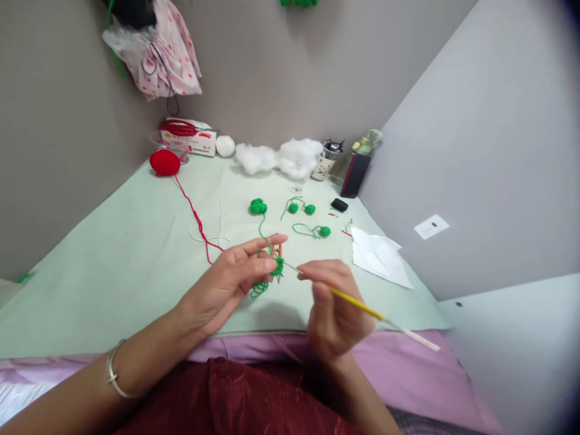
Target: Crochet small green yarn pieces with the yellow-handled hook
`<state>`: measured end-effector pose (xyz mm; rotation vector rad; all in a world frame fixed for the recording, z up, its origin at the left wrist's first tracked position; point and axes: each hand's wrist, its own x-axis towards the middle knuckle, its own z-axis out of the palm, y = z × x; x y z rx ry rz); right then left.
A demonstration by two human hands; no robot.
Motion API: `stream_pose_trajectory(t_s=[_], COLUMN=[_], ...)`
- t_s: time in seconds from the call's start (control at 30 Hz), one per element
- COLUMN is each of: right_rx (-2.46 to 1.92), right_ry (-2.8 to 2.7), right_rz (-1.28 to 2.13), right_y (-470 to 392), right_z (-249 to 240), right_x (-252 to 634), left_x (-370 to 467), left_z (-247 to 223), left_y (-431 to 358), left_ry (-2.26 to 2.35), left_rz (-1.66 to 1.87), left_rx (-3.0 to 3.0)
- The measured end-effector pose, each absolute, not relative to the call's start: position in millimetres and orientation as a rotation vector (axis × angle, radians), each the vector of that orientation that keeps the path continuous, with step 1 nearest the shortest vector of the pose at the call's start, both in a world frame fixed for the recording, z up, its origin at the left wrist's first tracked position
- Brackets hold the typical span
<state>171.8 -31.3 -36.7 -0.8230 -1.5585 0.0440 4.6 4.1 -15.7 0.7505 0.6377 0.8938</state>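
Between the thumb and fingers of my left hand (pixel 240 269) is a small green crochet piece (pixel 278 266). Its yarn runs over my raised index finger to a green yarn ball (pixel 258 206) farther back. My right hand (pixel 338 305) grips a crochet hook (pixel 356 302) with a yellow handle, its thin metal tip reaching to the crochet piece. Loose green yarn loops (pixel 260 290) hang below my left fingers. Orange-handled thread snips (pixel 277 249) lie behind the crochet piece, partly covered by it.
A red yarn ball (pixel 165 162) trails its strand towards my left hand. Small green crocheted balls (pixel 310 209) with yarn tails lie ahead. White stuffing (pixel 299 157), a pen holder (pixel 324 163) and a leaning phone (pixel 356 176) stand along the back. White paper (pixel 379 255) lies at right.
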Motion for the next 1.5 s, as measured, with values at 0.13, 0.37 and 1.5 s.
stream_pose_trajectory(t_s=[0.13, 0.37, 1.5], right_rx=[-0.770, -0.879, -0.747], right_ry=[-1.359, -1.505, -1.216], right_rz=[0.454, 0.246, 0.768], right_y=[-28, -28, -16], right_z=[-27, -38, -32], right_x=[171, 166, 177], left_x=[5, 11, 4], left_z=[-12, -17, -15], left_y=[2, -4, 3], left_ry=[0.657, 0.685, 0.553], left_rz=[0.989, 1.057, 0.833], left_rx=[0.878, 0.937, 0.793])
